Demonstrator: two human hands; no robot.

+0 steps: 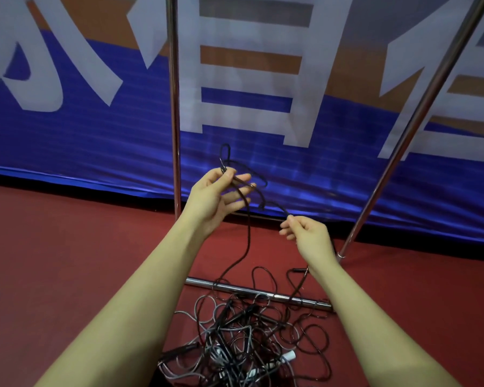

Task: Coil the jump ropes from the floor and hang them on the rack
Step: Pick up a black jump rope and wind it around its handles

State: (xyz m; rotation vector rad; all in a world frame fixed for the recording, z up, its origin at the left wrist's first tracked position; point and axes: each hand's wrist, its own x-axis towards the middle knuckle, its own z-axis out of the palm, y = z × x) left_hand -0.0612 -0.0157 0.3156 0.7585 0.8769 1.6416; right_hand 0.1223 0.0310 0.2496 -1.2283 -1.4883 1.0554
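Head view: left hand [217, 195] pinches loops of a black jump rope [246, 238], other fingers spread. Right hand [308, 233] pinches the same rope further along. Rope trails down to a tangled pile of ropes [243, 336] on red floor [67, 261], across rack base bar [259, 293].

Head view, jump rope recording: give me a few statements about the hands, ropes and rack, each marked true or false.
1. The left hand holds loops of a black rope. True.
2. The right hand is empty. False: its fingertips pinch the same black rope.
3. A tangled pile of ropes lies on the red floor. True.
4. Coiled ropes already hang on the rack. False: none shows on its visible poles.
5. The held rope trails down to the pile. True.
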